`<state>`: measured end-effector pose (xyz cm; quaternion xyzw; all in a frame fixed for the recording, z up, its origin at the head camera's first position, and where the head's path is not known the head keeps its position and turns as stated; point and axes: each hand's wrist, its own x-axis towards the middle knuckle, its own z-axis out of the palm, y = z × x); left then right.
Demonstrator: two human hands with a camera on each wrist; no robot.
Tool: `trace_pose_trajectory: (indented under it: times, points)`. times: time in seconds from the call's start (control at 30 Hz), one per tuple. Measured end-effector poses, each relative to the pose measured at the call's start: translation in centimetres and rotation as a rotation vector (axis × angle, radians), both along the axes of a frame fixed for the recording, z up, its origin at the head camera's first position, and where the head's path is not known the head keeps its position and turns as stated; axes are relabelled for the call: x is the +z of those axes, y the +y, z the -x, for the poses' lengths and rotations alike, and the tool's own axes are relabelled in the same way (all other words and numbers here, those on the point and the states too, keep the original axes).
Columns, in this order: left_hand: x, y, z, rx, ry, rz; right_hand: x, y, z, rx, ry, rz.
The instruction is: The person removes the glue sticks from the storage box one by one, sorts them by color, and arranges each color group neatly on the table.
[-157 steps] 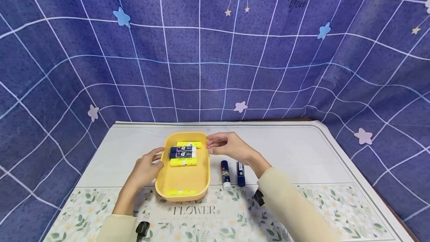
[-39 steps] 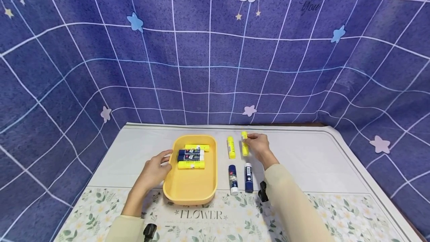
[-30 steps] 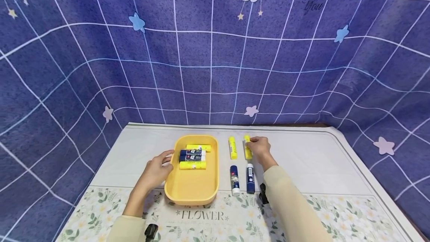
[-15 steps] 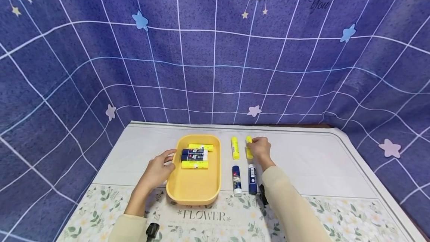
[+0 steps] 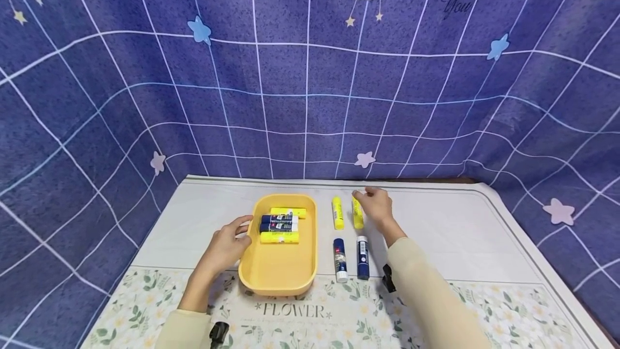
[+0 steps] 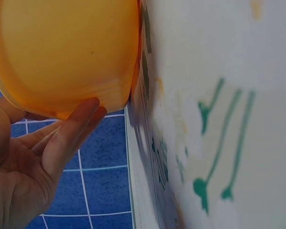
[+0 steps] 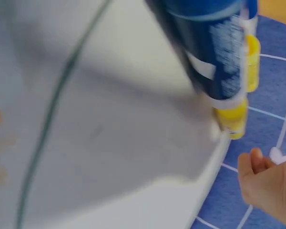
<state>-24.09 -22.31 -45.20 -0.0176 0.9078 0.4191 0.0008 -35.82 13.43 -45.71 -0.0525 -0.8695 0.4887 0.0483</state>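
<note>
A yellow-orange tray (image 5: 278,279) stands on the table. My left hand (image 5: 226,246) grips its left rim; in the left wrist view the fingers (image 6: 78,119) lie along the outer wall. Inside the tray are two yellow glue sticks, one farther back (image 5: 288,213) and one nearer (image 5: 279,237), with two navy glue sticks (image 5: 279,223) between them. My right hand (image 5: 377,206) is over the far end of a yellow glue stick (image 5: 358,217) on the table, fingers loosely bent and holding nothing. Another yellow glue stick (image 5: 337,213) lies left of it.
Nearer me, two navy glue sticks lie side by side, the left one (image 5: 340,260) with its white end towards me, the right one (image 5: 363,258) with it away. A flowered cloth (image 5: 504,306) covers the front. A blue grid curtain (image 5: 310,112) hangs behind.
Two yellow glue sticks have come to lie on the table, and the one at the tray's near end is gone. My right hand has let go of the right yellow one. My left hand stays at the tray.
</note>
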Motion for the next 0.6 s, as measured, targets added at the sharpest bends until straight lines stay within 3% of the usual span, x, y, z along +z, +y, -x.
trace_pose_trajectory:
  times: [0.1,0.33,0.6]
  points:
    - [0.0,0.0,0.0,-0.004,0.002,0.004,1.0,-0.2,-0.3,0.104,0.025,0.107]
    - [0.1,-0.1,-0.1,-0.007,-0.002,0.013,3.3,-2.3,-1.8,0.358,-0.008,0.425]
    - [0.0,0.0,-0.1,-0.011,0.004,0.01,4.4,-6.2,-2.8,0.533,-0.046,0.477]
